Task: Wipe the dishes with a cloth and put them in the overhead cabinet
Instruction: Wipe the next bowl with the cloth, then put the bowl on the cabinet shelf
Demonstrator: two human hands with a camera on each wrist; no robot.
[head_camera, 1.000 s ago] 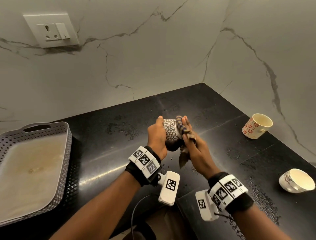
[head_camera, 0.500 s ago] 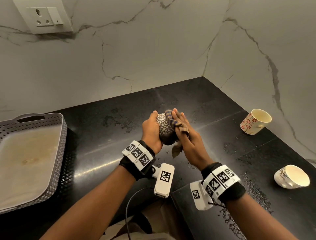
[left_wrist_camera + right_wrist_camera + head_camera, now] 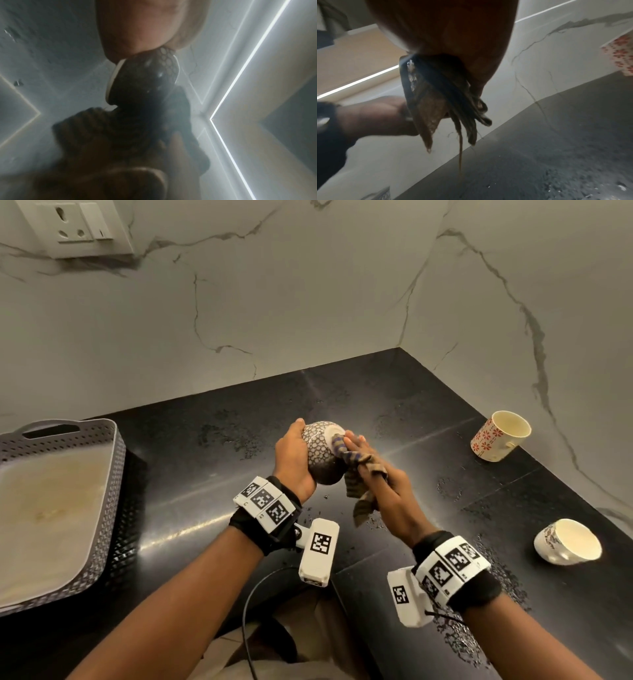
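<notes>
Gripping the patterned bowl (image 3: 320, 451) on its side above the middle of the desk (image 3: 191, 474), the left hand (image 3: 293, 460) curls round its outer wall while the right hand (image 3: 383, 491) pinches the striped cloth (image 3: 356, 470) and presses it against the bowl's base. The bowl looks glazed ceramic: stiff, breakable, probably slick from the wet desk, so a hold round wall and rim seems safest. The cloth hangs limp. 2 cups (image 3: 500, 434) (image 3: 567, 542) lie toward the right edge.

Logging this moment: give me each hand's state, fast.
Left hand: grips the patterned cup.
Right hand: holds the striped cloth against it.
</notes>
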